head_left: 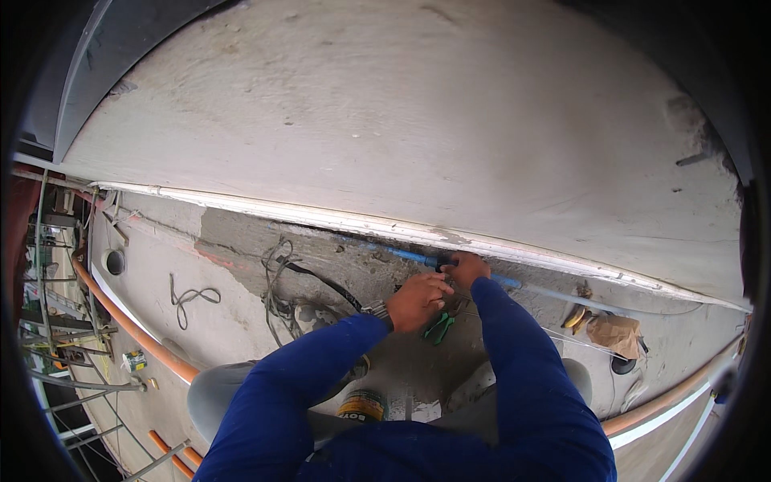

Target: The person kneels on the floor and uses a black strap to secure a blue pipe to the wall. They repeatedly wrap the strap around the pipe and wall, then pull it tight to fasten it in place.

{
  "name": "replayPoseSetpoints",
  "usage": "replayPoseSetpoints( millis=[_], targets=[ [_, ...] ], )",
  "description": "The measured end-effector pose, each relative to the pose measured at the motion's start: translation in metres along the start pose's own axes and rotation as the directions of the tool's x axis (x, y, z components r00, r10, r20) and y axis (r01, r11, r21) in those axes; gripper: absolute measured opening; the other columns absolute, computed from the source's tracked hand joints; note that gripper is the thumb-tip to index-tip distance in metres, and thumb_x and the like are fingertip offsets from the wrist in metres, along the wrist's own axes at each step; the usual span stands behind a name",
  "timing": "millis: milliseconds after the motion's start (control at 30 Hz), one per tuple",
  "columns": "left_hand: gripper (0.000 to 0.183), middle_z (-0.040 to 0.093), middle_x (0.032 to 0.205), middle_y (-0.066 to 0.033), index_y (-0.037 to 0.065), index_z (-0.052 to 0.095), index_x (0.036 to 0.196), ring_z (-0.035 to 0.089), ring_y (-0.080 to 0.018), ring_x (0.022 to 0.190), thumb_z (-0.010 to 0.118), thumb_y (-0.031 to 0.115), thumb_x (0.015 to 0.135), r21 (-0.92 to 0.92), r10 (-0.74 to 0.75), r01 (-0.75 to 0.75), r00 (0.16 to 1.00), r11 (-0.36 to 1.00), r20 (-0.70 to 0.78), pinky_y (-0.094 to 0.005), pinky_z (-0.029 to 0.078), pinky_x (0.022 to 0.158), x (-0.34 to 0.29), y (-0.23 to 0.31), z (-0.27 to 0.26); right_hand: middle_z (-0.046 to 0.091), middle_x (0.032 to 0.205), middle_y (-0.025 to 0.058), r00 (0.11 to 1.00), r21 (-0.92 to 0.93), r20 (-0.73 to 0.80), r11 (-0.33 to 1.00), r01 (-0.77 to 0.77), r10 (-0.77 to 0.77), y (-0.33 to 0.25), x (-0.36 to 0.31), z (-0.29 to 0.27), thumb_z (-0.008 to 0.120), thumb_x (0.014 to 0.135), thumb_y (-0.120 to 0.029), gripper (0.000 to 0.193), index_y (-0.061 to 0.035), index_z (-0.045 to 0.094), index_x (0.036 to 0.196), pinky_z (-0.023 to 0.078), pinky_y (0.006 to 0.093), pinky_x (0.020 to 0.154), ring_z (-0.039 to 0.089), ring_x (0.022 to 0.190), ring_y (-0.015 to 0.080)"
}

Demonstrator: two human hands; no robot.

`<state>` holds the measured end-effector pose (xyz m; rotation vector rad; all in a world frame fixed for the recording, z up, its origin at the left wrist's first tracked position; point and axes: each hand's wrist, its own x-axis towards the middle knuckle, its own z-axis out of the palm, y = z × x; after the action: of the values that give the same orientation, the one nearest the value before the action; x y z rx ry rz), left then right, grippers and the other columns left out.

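Note:
A blue pipe [408, 255] runs along the foot of the pale wall, with a dark fitting [434, 263] on it. My right hand [467, 270] is closed round the pipe at this fitting. Just left of it and nearer to me, my left hand [418, 302] has its fingers curled in toward the same spot; whatever they pinch is hidden. Below the hands, a green-handled hand tool [438, 328] lies on the grey floor. Both my forearms wear blue sleeves.
Tangled cable [275, 281] and a loop of cord [191, 301] lie left. A yellow can [363, 405] stands between my legs. Rightward are a crumpled brown paper bag [614, 332] and yellowish pieces [575, 316]. An orange pipe [140, 321] runs behind me, with metal scaffolding at far left.

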<state>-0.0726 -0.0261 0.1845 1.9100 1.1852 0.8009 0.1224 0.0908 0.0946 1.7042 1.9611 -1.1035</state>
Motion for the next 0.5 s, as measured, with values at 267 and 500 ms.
replayPoseSetpoints(
  millis=[267, 500],
  targets=[
    [0.037, 0.062, 0.077, -0.0042, 0.001, 0.063, 0.083, 0.056, -0.0142, 0.073, 0.055, 0.025, 0.110, -0.564, -0.448, 0.393, 0.893, 0.726, 0.046, -0.0343, 0.048, 0.070, 0.029, -0.018, 0.046, 0.072, 0.135, 0.0104, 0.998, -0.040, -0.053, 0.999, -0.024, 0.022, -0.002, 0.000, 0.002, 0.071, 0.089, -0.066, 0.061, -0.0230, 0.074, 0.133, 0.037, 0.0617, 0.117, 0.063, 0.133, 0.0312],
    [0.042, 0.055, 0.069, -0.0047, 0.000, 0.059, 0.076, 0.050, -0.0121, 0.067, 0.056, 0.025, 0.109, -0.504, -0.619, 0.513, 0.784, 0.695, -0.056, -0.0352, 0.043, 0.064, 0.007, 0.043, 0.032, 0.075, 0.129, 0.0135, 0.998, -0.022, -0.058, 1.000, -0.019, 0.018, -0.005, -0.014, -0.006, 0.069, 0.094, -0.063, 0.060, -0.0181, 0.074, 0.133, 0.036, 0.0634, 0.118, 0.066, 0.128, 0.0337]
  ],
)
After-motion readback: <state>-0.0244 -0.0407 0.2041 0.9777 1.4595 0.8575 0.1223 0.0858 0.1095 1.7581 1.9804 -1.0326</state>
